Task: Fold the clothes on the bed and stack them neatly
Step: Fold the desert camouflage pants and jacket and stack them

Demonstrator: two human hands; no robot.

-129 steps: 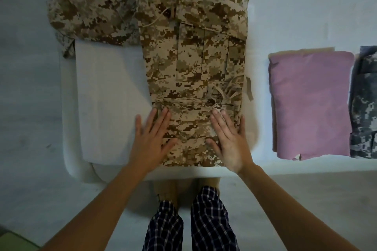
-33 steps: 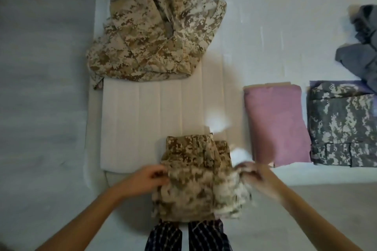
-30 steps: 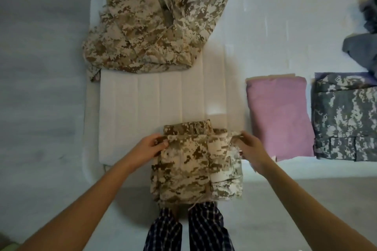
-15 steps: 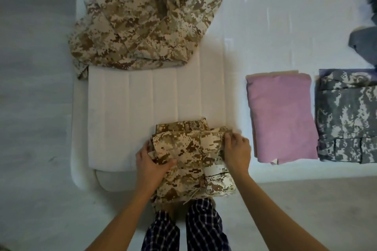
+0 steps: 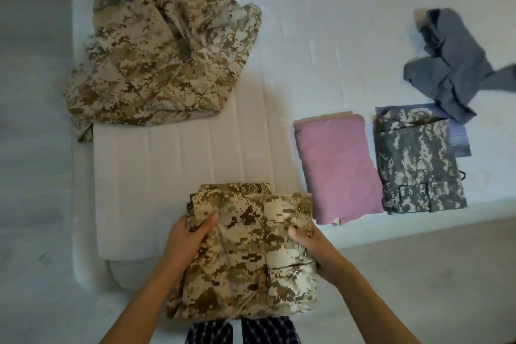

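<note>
Both hands hold a folded tan camouflage bundle (image 5: 245, 248) at the near edge of the bed (image 5: 335, 36). The left hand (image 5: 187, 240) grips the bundle's left side, with the thumb on top and the fingers tucked under. The right hand (image 5: 315, 251) grips the right side the same way. The far part of the bundle sits over a white pad (image 5: 167, 176) on the bed, and the near part sticks out past the edge, above the person's checked trousers (image 5: 243, 329). A thin cord hangs down the front of the bundle. At the far end of the pad lies a big tan camouflage garment (image 5: 162, 58), loose and not folded. To the right of the bundle is a folded pink cloth (image 5: 337, 165). Just beside that is a folded grey camouflage piece (image 5: 418, 165), which rests on a purple cloth (image 5: 460, 142). Farther back on the right lies a crumpled grey garment (image 5: 452, 64), touching the purple cloth's far corner.
</note>
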